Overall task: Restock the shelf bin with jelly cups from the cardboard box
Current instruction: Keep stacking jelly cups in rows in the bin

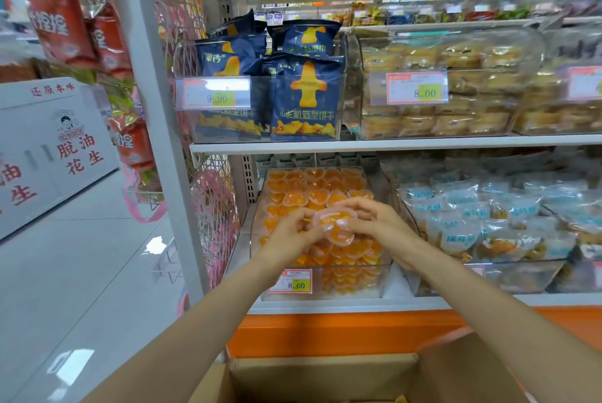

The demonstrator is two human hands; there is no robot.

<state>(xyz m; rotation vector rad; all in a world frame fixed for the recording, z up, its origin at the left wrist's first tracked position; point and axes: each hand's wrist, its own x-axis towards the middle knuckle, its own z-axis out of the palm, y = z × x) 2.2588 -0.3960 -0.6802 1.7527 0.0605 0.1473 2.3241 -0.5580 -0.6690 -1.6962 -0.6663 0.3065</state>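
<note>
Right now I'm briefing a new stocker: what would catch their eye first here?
The left hand and right hand hold orange jelly cups over the heaped shelf bin on the lower shelf. Dark blue snack bags stand above; the cardboard box lies open at the bottom.

The jelly cups (337,226) are glossy translucent plastic, lying in a shelf bin (348,287) of clear, shiny plastic. The cardboard box (322,376) is matt brown paperboard, and the floor (81,272) is smooth, reflective tile.
</note>
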